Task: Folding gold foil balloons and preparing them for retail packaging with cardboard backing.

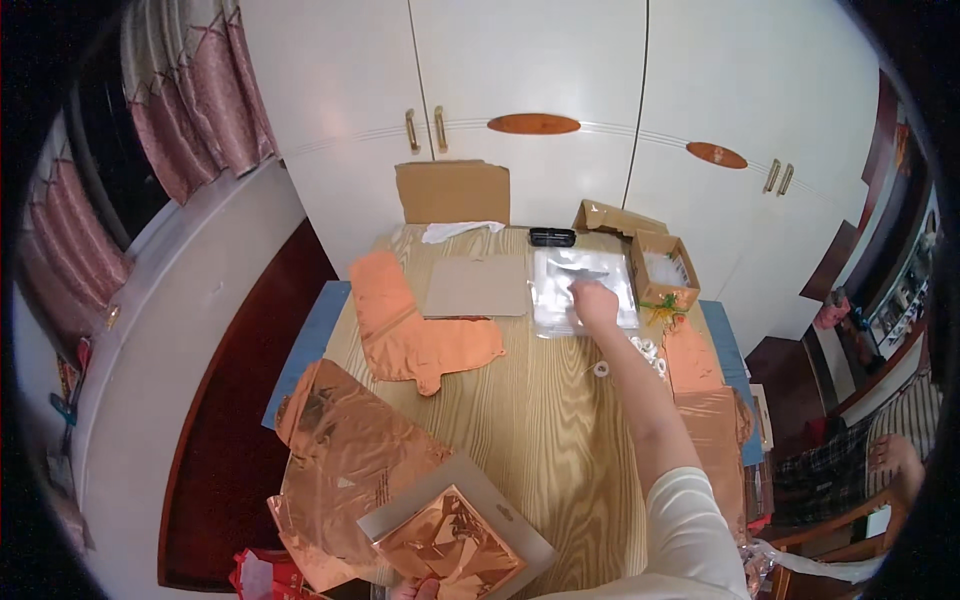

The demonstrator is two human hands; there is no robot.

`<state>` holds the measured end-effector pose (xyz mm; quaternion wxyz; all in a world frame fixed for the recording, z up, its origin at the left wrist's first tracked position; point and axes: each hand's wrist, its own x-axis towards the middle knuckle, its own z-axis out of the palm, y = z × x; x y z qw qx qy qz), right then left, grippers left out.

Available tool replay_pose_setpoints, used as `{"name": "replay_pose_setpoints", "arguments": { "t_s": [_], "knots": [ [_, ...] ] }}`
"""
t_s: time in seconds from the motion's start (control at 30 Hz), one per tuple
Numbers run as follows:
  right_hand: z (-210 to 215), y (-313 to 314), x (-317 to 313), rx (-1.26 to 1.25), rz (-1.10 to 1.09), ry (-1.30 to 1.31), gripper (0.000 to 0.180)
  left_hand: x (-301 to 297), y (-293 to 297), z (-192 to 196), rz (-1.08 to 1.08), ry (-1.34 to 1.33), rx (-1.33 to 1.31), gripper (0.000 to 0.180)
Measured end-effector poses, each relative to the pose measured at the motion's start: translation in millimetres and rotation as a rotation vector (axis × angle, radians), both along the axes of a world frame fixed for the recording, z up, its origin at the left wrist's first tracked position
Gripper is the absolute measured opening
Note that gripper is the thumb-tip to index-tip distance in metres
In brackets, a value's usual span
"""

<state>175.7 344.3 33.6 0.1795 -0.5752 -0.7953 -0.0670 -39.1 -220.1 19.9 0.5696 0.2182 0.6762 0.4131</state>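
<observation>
Reaching across the wooden bench (540,420), the person's right hand (592,303) rests on a stack of clear plastic bags (583,288) at the far side, fingers curled down onto the top sheet; whether they pinch a bag or only press on it cannot be told from this view. The right forearm runs back from there to a cream sleeve (690,530) at the lower edge. The left hand (418,589) shows only as a few fingertips at the bottom rim, closed on the near edge of a flat grey-backed packet (458,538) that holds folded rose-gold foil. Just left of that packet lies a large crumpled rose-gold foil balloon (345,460), partly under it, and another deflated rose-gold foil balloon (412,325) lies flat farther up the bench. A plain cardboard sheet (477,287) sits just beside the plastic bags, to their left. To the right of the bags stands an open cardboard box (662,268), with a small green ribbon (664,308) at its near corner. A small black case (552,237) lies just beyond the bags, by the white wardrobe doors (540,90). More rose-gold foil (705,395) lies along the right edge of the bench.
</observation>
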Motion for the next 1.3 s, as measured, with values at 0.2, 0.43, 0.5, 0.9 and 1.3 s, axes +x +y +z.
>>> {"name": "replay_pose_setpoints", "arguments": {
  "t_s": [0.2, 0.43, 0.5, 0.9, 1.3],
  "knots": [
    [84.1, -86.5, -25.2, 0.334, 0.23, 0.204, 0.017, 12.7, -16.4, -9.8, 0.129, 0.309, 0.359, 0.027],
    [55.3, -293.3, 1.5, 0.109, 0.489, -0.183, 0.011, 28.9, -33.7, 10.0, 0.193, -0.086, 0.377, 0.029],
    [27.3, -333.5, 13.8, -0.05, 0.44, -0.222, 0.017, 32.6, -35.9, 12.0, 0.139, -0.133, 0.357, 0.028],
    [-13.5, -393.0, 26.3, 0.076, 0.515, -0.129, 0.025, 48.9, -58.8, -33.1, 0.149, -0.363, 0.152, 0.024],
    [-21.4, -396.8, 31.9, 0.185, 0.564, -0.044, 0.018, 51.6, -61.9, -24.6, 0.052, -0.332, 0.102, 0.024]
  ]
}}
